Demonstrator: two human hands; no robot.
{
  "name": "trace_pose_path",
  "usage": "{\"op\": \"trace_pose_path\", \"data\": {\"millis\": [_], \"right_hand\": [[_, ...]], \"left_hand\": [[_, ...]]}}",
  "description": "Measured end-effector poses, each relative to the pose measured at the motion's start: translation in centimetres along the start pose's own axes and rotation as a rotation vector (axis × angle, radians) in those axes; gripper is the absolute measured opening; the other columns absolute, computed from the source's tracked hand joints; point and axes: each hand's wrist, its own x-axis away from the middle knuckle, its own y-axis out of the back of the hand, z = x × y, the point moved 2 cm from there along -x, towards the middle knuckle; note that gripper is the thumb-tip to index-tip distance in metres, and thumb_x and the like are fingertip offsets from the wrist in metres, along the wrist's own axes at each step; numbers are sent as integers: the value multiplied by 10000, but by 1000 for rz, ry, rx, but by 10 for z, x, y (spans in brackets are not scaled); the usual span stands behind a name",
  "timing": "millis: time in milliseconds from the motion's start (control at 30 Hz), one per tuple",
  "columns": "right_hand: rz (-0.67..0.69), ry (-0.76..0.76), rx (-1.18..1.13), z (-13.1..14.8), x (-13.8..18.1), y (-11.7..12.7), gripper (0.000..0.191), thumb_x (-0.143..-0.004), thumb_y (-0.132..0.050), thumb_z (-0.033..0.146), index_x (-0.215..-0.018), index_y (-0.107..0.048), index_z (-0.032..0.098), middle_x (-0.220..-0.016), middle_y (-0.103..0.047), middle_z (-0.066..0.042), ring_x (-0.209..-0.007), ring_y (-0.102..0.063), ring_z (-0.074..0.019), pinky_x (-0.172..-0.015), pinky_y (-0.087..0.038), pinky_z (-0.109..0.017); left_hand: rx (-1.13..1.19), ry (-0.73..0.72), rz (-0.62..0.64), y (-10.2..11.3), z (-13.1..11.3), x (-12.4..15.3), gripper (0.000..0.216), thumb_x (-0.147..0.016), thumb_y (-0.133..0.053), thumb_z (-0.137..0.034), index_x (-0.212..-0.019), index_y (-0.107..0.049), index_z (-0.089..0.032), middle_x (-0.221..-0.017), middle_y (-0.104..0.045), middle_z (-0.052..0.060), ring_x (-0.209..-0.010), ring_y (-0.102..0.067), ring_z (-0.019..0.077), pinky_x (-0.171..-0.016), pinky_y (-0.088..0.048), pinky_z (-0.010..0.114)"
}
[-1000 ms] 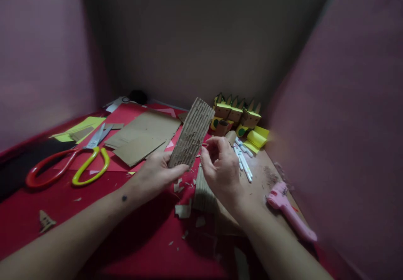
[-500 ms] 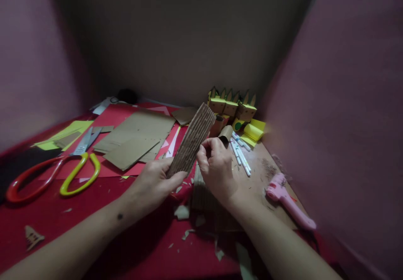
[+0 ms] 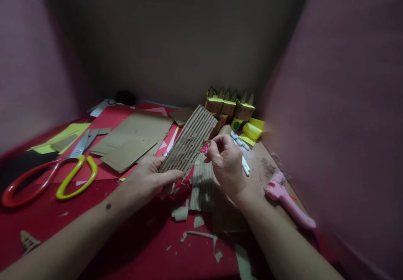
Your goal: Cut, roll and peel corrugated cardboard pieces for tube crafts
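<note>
My left hand (image 3: pixel 150 180) grips the lower end of a ribbed strip of corrugated cardboard (image 3: pixel 189 140), which slants up and to the right above the red table (image 3: pixel 63 213). My right hand (image 3: pixel 227 165) is at the strip's right edge, fingertips pinched together on a small bit there that I cannot make out. Another ribbed cardboard piece (image 3: pixel 202 184) lies flat on the table just under both hands. Torn paper scraps (image 3: pixel 201 234) are scattered in front of it.
Large scissors (image 3: pixel 47 175) with red and yellow handles lie at the left. Flat brown cardboard sheets (image 3: pixel 135 135) sit behind them. Yellow and brown paper box figures (image 3: pixel 229 105) stand at the back, white markers (image 3: pixel 242 154) beside them. A pink glue gun (image 3: pixel 288 204) lies at the right.
The cardboard strip has tilted lower and flatter toward the right. My right hand moved up to its right edge and pinched there. The view shifted slightly, so the scissors appear further left.
</note>
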Motion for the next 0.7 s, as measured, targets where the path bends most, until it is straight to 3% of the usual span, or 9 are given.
{"op": "trace_pose_path", "data": {"millis": [233,333,433,533,567,633,700], "right_hand": [[-157,-117,-196,-3,-16,16,104,-817,-567,247,-763,-492,201,-619,-522,61,-493,-604,-110,-440,-522,-235],[-60,-155,-272,6,-7,10,98,-804,-575,227,-748,-498,203,-612,-539,61,-489,-597,-103,-452,-523,-232],[312,-204,-392,24,13,-3,74,-774,-560,171,-726,-514,204,-578,-554,65,-477,-573,-90,-467,-489,-214],[955,-331,-438,38,35,-14,186,-725,-450,85,-781,-586,198,-560,-578,59,-485,-591,-99,-462,-478,-206],[1047,-364,-412,39,38,-16,212,-710,-438,74,-753,-607,192,-552,-577,54,-480,-581,-93,-454,-467,-195],[866,-393,-415,36,34,-16,181,-723,-472,94,-726,-629,185,-598,-602,39,-472,-545,-73,-430,-424,-170],[548,-435,-483,28,27,-15,63,-752,-571,175,-777,-628,188,-659,-604,41,-477,-523,-65,-405,-382,-162]], "left_hand": [[40,-2,-22,3,3,-2,288,-721,-706,-345,-557,-575,-147,-455,-542,6,-403,-452,87,-404,-330,206],[125,17,-74,4,0,-1,254,-701,-726,-345,-609,-592,-150,-478,-553,-3,-414,-465,96,-407,-351,211],[212,39,-199,6,-8,1,265,-663,-744,-343,-613,-559,-160,-491,-537,-23,-427,-472,103,-417,-375,219],[217,18,-276,11,-10,0,295,-656,-756,-365,-629,-545,-160,-502,-535,-31,-433,-462,97,-420,-362,214],[214,6,-275,13,-9,-1,298,-663,-755,-374,-641,-551,-158,-506,-537,-32,-436,-456,94,-423,-355,212],[215,-27,-257,15,-6,-3,299,-670,-757,-379,-649,-563,-152,-511,-535,-33,-448,-449,90,-435,-345,209],[205,-67,-210,15,-3,-4,287,-672,-762,-363,-643,-579,-144,-522,-534,-34,-476,-457,88,-464,-353,207]]}}
